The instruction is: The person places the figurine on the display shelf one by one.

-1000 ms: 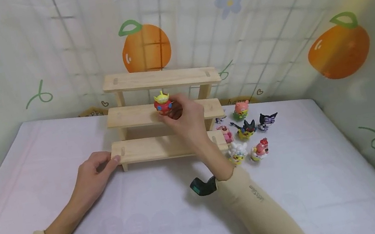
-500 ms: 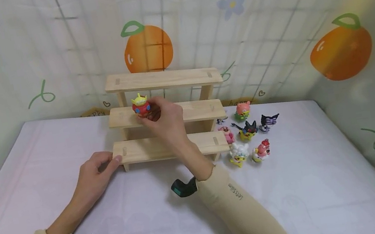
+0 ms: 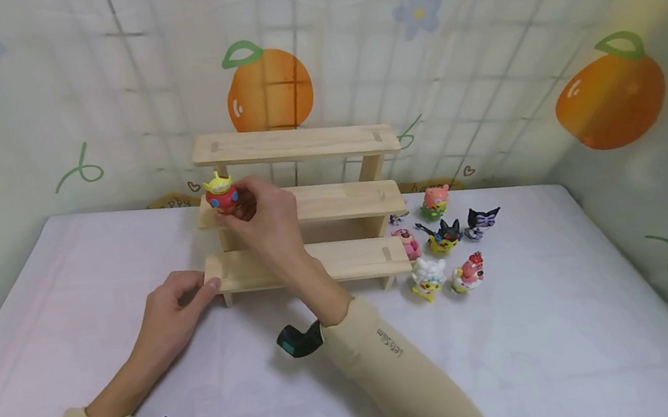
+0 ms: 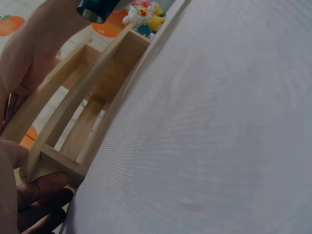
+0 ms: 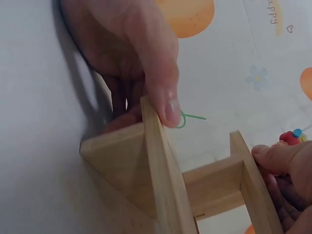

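Grip: right hand (image 3: 270,223), thumb and fingers pinching one red figure (image 3: 220,193), yellow crown-like top uppermost, upright; left hand (image 3: 173,307), thumb over and fingers under the left end of the bottom board (image 3: 356,260) of a three-tier wooden stand. Nearest: white tablecloth (image 3: 569,361); two tan sleeves (image 3: 417,373), each with a black wrist device (image 3: 303,339). Right of the stand, on the cloth: white-topped yellow figure (image 3: 429,279) and red-and-pink figure (image 3: 468,273) in front; pink figure (image 3: 408,244), black-and-yellow figure (image 3: 445,236) and black-and-purple figure (image 3: 482,221) behind; pink-and-green figure (image 3: 436,202) farther back, beside one partly hidden. Middle board (image 3: 352,199): red figure at its left end; contact cannot be told. Change: right hand and figure have travelled leftward along this board from near its middle, left hand unmoved; in effect, the figure's place seems narrowed to that end, release not yet made. Beyond: top board (image 3: 295,142), bare; backdrop (image 3: 350,71), printed with oranges.
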A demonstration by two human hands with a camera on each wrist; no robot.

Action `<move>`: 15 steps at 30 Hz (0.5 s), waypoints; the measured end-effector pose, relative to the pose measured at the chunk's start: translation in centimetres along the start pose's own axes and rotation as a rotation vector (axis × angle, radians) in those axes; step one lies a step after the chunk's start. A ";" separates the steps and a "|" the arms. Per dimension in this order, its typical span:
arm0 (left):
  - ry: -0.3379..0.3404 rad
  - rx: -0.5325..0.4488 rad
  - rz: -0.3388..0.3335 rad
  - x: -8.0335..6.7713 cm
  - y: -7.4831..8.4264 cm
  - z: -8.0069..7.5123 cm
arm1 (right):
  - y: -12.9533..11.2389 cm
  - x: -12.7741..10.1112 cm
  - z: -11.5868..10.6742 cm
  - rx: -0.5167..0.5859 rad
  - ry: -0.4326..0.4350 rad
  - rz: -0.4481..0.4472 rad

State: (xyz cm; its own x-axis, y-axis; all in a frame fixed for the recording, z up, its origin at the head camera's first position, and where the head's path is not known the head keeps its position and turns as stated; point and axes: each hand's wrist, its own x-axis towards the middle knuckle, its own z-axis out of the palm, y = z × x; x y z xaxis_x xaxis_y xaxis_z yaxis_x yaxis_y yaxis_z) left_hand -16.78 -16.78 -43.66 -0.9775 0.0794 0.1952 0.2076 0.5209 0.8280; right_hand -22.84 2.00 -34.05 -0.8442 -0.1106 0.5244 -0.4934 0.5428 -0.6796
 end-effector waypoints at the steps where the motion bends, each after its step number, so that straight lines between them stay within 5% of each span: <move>1: -0.003 0.001 -0.003 0.0 0.0 0.0 | -0.1 0.0 0.1 0.006 0.000 -0.001; 15: -0.001 0.003 -0.009 0.0 0.0 0.1 | -0.2 0.0 0.6 0.034 -0.021 0.024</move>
State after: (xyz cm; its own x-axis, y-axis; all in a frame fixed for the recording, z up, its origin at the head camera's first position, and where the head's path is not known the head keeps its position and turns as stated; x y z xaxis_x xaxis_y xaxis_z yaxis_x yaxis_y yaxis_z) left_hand -16.75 -16.64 -43.69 -0.9794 0.0753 0.1873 0.1987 0.5237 0.8284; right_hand -22.87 1.42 -34.25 -0.8601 -0.1158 0.4968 -0.4792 0.5172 -0.7091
